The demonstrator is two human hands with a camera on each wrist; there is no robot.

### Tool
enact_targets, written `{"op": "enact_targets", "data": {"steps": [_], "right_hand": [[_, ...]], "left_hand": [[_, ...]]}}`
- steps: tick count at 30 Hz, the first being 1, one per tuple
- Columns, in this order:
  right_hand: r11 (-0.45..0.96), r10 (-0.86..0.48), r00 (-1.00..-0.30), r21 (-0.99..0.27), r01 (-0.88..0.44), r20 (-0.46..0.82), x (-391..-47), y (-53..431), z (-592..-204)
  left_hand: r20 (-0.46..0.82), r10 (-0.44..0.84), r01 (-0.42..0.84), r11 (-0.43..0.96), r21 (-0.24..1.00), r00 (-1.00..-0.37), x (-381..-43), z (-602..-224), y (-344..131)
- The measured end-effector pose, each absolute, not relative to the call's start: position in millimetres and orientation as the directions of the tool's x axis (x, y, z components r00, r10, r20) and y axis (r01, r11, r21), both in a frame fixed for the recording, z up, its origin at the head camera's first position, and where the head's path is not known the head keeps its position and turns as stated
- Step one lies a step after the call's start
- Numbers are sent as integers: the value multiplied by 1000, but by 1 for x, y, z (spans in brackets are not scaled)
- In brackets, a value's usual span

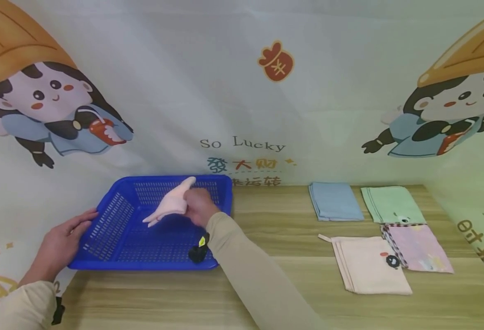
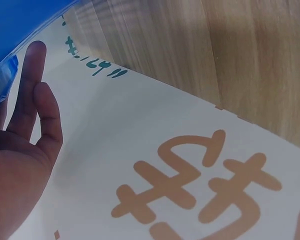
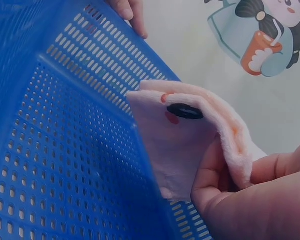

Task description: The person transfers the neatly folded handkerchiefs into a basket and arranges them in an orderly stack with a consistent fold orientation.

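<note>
My right hand (image 1: 200, 206) pinches a folded pale pink towel (image 1: 172, 201) over the blue plastic basket (image 1: 225, 197). In the right wrist view the thumb and fingers clasp one folded edge of that towel (image 3: 165, 145), and a black oval patch with red marks shows on it. My left hand (image 1: 62, 243) holds the basket's left rim. In the left wrist view two fingers of the left hand (image 2: 20, 145) extend loosely beside the outer wall. Through the basket's mesh floor (image 3: 70, 165), no other cloth shows.
On the wooden table (image 1: 275, 275), to the right, lie a folded blue cloth (image 1: 336, 201), a green one (image 1: 392, 205), a pink patterned one (image 1: 423, 247) and a cream one (image 1: 370, 266) with a hanging loop. A printed backdrop (image 1: 209, 91) stands behind the table and along its sides.
</note>
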State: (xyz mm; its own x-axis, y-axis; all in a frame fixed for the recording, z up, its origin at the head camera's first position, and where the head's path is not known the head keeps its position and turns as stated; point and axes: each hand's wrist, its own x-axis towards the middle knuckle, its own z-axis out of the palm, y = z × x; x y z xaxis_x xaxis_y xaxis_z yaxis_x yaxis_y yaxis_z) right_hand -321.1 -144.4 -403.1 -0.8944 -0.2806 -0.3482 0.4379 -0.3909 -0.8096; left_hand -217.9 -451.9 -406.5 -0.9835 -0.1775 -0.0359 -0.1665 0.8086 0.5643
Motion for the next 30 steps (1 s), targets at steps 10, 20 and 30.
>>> {"op": "enact_targets", "data": {"steps": [10,20,30], "right_hand": [[-317,-275,-885,-834,452,-375,-316,-144,-405],[-201,-246,-886,-873,444,-394,-314,-138,-407],[-66,-320,-842,-876,477,-434,-312,-133,-408]], "left_hand": [[-58,-195,-193,801,567,-979,-216,-405,-452],[-72,-195,-200,793,575,-978,-216,-407,-454],[-49,-177,-172,799,576,-983,-216,-407,-454]]}}
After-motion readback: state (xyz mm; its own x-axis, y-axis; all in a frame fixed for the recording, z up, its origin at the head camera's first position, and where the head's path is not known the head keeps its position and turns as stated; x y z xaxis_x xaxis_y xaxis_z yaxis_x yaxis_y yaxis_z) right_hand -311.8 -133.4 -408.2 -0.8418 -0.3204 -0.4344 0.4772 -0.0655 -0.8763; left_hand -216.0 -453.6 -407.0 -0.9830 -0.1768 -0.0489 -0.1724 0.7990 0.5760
